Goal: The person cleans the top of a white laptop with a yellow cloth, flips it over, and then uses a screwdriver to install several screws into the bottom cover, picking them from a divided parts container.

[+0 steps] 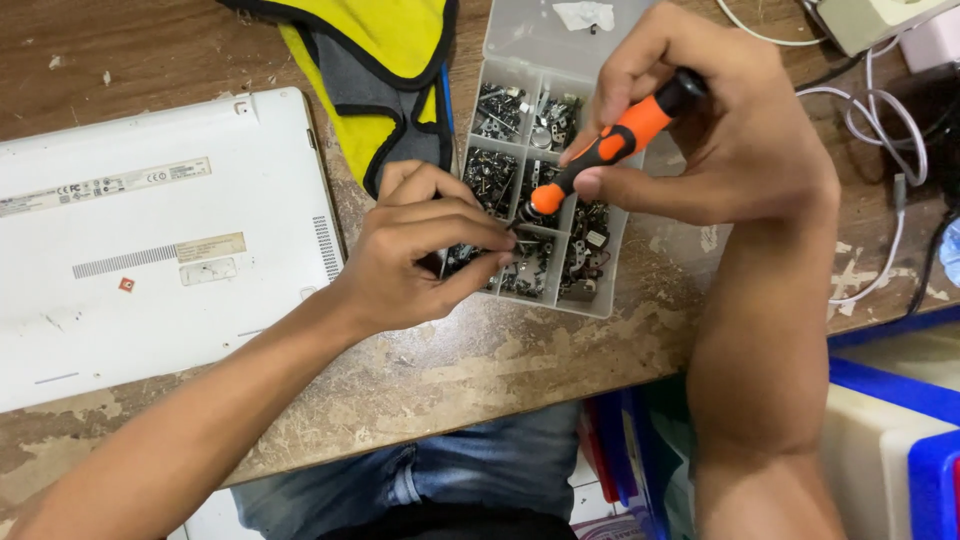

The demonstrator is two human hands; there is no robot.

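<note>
My right hand (720,130) grips an orange and black screwdriver (610,145), its tip pointing down and left over a clear plastic compartment box (545,40) full of small dark screws. My left hand (420,250) hovers over the box's near compartments with thumb and fingertips pinched together right at the screwdriver's tip (520,235); whatever small part they pinch is too tiny to make out.
A white laptop (150,240) lies bottom-up at the left on the worn wooden table (480,370). A yellow and grey cloth (380,70) sits behind it. White cables (880,110) trail at the right. Blue and white bins (890,440) stand beyond the table's near edge.
</note>
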